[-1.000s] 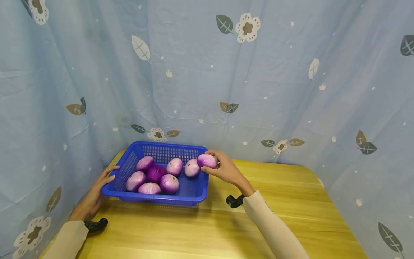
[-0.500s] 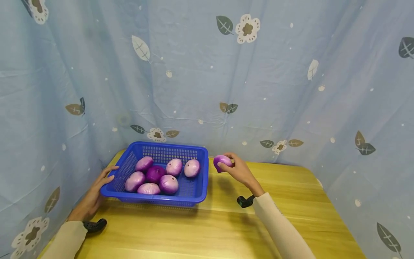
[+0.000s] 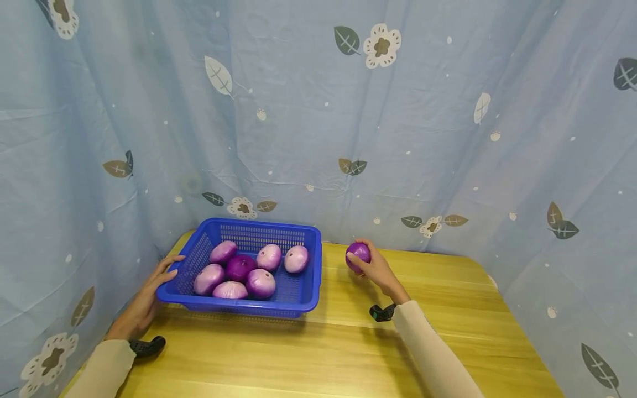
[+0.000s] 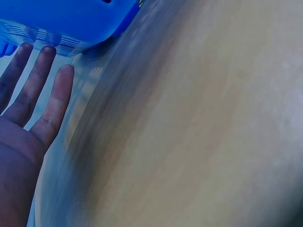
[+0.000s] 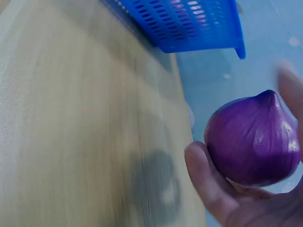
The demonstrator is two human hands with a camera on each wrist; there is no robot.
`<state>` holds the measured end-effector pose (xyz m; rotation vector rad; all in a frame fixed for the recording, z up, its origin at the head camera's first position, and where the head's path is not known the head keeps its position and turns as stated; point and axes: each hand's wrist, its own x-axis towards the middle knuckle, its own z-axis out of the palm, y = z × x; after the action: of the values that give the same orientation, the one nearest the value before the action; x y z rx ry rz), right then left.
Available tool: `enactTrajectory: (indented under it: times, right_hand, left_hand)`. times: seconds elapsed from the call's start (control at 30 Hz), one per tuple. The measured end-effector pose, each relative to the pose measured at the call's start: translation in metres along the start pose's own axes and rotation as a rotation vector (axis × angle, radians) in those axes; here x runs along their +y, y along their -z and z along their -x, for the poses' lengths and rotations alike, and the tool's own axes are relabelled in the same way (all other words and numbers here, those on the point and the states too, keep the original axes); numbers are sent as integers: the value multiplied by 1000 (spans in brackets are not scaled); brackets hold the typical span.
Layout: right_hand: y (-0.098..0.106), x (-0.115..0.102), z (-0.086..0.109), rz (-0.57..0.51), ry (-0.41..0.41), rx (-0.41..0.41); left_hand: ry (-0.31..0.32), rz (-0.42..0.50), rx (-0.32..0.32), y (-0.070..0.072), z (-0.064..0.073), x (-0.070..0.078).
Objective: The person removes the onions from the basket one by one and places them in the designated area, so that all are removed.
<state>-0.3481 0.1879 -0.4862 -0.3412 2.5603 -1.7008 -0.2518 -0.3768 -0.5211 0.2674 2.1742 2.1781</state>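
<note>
My right hand [image 3: 376, 270] holds a purple onion [image 3: 358, 257] over the table to the right of the blue plastic basket [image 3: 249, 305]. In the right wrist view the fingers and thumb wrap around this onion [image 5: 253, 139], whose pointed tip faces up. Several peeled onions, pale to deep purple, lie in the basket, among them a dark purple onion [image 3: 241, 268] and a paler onion [image 3: 296, 259] at the right end. My left hand [image 3: 145, 298] rests against the basket's left rim. Seen from the left wrist, its fingers [image 4: 57, 94] are straight, with their tips at the basket's slotted side.
A wooden table [image 3: 278, 354] carries the basket and extends to the right. Blue curtain [image 3: 298, 110] with leaf and flower prints hangs behind and along both sides, close to the table's edges. Each wrist wears a black device [image 3: 147, 346].
My right hand has carried the onion out past the basket's right rim, rightward and slightly down, turning it on the way. The left hand and basket have stayed in place.
</note>
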Motion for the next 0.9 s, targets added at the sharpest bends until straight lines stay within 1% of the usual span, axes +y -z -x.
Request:
enactTrajectory:
  times: [0.07,0.13,0.2,0.3,0.43,0.57,0.73,0.9]
  right_hand:
    - [2,4,0,-28,-9,-5]
    - [3,6,0,-26,-5,-2]
    - [4,7,0,20,3,19]
    - [5,8,1,77,-8,61]
    - [7,12,0,142,-28,121]
    - [8,14,-2,179,-23,158]
    - [9,15,-1,164,-22,157]
    - [11,17,0,172,-50,149]
  left_hand:
    - [7,-8,5,0,0,1]
    - [18,-16,13,0,0,1]
    - [25,-25,18,0,0,1]
    - [26,-26,22,1,0,1]
    - [14,-30,19,1,0,0]
    - [13,-39,18,1,1,1]
    - [20,-13,15,3,1,2]
    - [-2,15,-5,6,1,2]
